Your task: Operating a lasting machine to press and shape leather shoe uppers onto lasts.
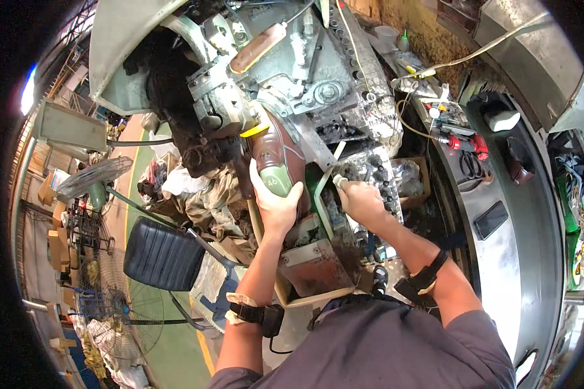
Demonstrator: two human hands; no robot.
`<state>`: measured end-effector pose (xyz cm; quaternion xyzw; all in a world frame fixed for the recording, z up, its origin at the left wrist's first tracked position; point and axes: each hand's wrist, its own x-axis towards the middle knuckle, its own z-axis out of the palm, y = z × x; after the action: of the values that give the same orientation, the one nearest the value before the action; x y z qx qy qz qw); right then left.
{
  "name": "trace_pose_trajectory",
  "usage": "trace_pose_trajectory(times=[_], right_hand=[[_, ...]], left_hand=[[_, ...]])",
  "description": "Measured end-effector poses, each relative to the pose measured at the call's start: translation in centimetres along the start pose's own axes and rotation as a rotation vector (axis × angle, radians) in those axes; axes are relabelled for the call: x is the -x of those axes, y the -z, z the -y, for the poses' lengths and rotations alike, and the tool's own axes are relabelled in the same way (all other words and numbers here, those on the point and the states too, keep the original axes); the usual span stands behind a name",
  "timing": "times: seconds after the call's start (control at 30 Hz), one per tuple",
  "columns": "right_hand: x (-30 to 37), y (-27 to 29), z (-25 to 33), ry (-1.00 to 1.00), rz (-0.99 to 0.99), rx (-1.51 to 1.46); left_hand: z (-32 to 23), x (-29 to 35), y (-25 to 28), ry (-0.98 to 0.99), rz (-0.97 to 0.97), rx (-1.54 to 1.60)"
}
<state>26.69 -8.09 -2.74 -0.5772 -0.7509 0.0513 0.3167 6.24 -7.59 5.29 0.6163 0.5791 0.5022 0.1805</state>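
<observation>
A brown leather shoe upper (276,146) sits on a green last (277,181), pushed up against the head of a large grey machine (328,87). My left hand (278,211) wraps round the last's near end, fingers along one side and thumb along the other. A yellow part (258,123) of the machine meets the shoe's far end. To the right, my right hand (365,203) is closed round a small pale knob (339,180), close to a light green bent lever (320,201). What the knob joins to is partly hidden by my fingers.
On the left are a black padded chair (163,254), a fan (94,176) and a heap of cloth (204,201). A metal bench at right carries a phone (491,220), a red power tool (472,146) and a dark shoe (520,159). Below my hands is a reddish-brown box (318,269).
</observation>
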Motion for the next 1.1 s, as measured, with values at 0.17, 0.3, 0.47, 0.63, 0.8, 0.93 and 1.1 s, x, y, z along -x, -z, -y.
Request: trace_pose_trajectory(times=[0.17, 0.3, 0.47, 0.63, 0.8, 0.93, 1.1], right_hand=[[-0.4, 0.9, 0.7, -0.113, 0.057, -0.11], [-0.3, 1.1, 0.8, -0.122, 0.016, -0.131], [-0.2, 1.0, 0.6, -0.117, 0.003, -0.157], [-0.2, 1.1, 0.6, -0.131, 0.006, -0.174], [-0.1, 1.2, 0.7, -0.149, -0.007, -0.204], [0.0, 1.0, 0.6, -0.151, -0.018, -0.197], [0.1, 1.4, 0.8, -0.161, -0.002, -0.191]], left_hand=[[-0.1, 0.1, 0.0, -0.052, -0.022, 0.02], [-0.1, 0.1, 0.0, -0.036, -0.008, 0.02], [0.1, 0.1, 0.0, -0.05, -0.008, 0.038], [0.1, 0.1, -0.2, -0.043, -0.014, 0.058], [0.1, 0.1, -0.1, -0.044, -0.01, 0.094], [0.0, 0.2, -0.1, -0.041, -0.009, 0.081], [-0.5, 0.4, 0.1, -0.051, -0.019, 0.059]])
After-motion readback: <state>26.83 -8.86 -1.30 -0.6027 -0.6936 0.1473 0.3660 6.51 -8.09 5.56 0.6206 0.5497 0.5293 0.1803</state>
